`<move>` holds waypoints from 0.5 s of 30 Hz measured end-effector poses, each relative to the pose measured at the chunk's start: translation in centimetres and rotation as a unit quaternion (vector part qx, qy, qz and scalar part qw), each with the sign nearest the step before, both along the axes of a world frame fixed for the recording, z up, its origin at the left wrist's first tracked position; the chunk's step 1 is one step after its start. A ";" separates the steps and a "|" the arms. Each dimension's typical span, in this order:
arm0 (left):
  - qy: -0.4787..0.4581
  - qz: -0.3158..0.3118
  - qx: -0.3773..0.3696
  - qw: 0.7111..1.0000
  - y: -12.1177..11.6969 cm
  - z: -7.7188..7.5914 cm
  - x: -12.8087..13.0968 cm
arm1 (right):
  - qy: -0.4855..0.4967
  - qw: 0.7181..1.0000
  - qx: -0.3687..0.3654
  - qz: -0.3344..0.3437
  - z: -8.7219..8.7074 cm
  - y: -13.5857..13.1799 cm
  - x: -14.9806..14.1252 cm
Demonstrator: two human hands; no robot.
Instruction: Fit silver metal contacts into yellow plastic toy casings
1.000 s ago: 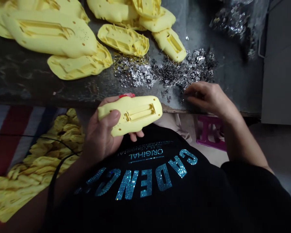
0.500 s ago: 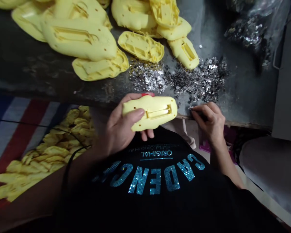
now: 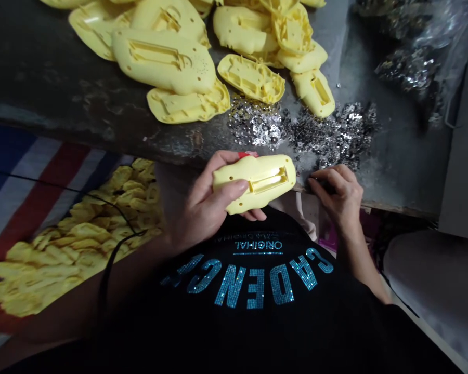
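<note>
My left hand [image 3: 203,208] is closed around a yellow plastic shell [image 3: 255,182], held just in front of the table edge with its slotted side up. A red part [image 3: 247,154] peeks out behind the shell. My right hand [image 3: 337,195] rests at the table edge just right of the shell, fingers pinched together on something small that I cannot make out. Just beyond both hands lie two heaps of small metal pieces, a shiny one [image 3: 255,124] and a darker one [image 3: 331,135].
Several more yellow shells [image 3: 167,57] lie piled on the dark table [image 3: 54,98] at the back. A heap of yellow parts [image 3: 78,239] sits on a striped sheet at lower left. A clear bag of metal pieces [image 3: 413,62] is at upper right, beside a grey box [image 3: 462,156].
My right hand pulled back from the dark metal heap to the table edge and pinched shut. My left hand kept the shell, and the view shifted so everything sits further right.
</note>
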State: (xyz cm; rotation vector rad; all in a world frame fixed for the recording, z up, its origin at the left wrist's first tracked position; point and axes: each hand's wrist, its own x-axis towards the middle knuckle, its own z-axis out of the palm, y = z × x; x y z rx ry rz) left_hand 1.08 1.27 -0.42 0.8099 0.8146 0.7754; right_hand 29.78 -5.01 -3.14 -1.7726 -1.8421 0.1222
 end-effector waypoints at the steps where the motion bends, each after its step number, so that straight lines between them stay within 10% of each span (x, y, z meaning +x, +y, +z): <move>1: 0.000 0.001 -0.003 1.000 0.0 0.0 0.0 | 0.002 1.000 -0.002 0.001 0.0 0.0 -0.1; 15: -0.016 0.016 -0.035 0.999 -0.1 0.0 0.2 | 0.051 0.999 -0.006 0.010 0.4 -0.4 0.6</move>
